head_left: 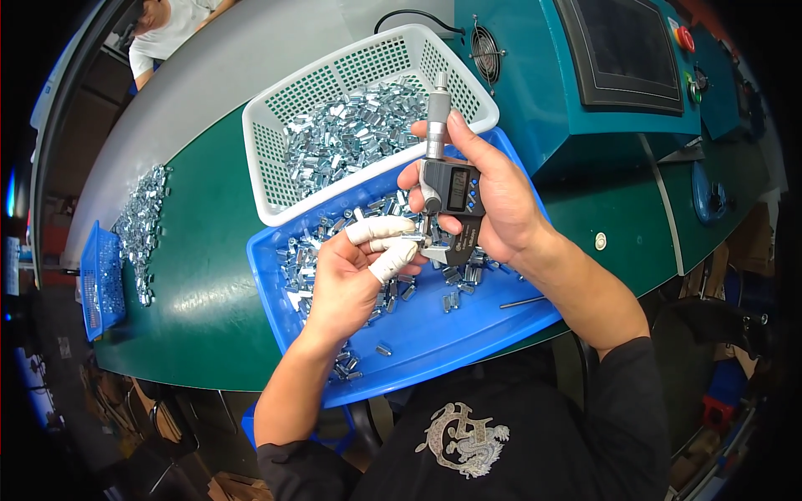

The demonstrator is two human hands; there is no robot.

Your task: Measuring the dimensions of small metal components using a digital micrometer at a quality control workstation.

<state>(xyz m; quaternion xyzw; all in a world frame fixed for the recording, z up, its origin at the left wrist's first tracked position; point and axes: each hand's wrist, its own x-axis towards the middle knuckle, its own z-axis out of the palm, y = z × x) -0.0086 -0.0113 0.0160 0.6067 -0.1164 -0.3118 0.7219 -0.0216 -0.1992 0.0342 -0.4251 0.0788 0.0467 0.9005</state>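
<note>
My right hand (505, 196) is wrapped round a digital micrometer (436, 179), thumb near its thimble, with the small screen turned up towards me. My left hand (347, 280), white coverings on its thumb and some fingers, pinches a small shiny metal sleeve (415, 238) at the micrometer's jaws; the fingertips partly hide it, and I cannot tell whether both jaw faces touch it. Both hands are above a blue tray (434, 338) with many loose metal sleeves (301, 267) lying in it. A thin metal rod (522, 302) lies at the tray's right side.
Behind the tray, a white perforated basket (266, 188) holds many metal sleeves. More sleeves (142, 225) are heaped at the left on the green table (200, 275), beside a small blue basket (102, 271). A teal machine (535, 92) stands at the right; a person (171, 29) is at the far left.
</note>
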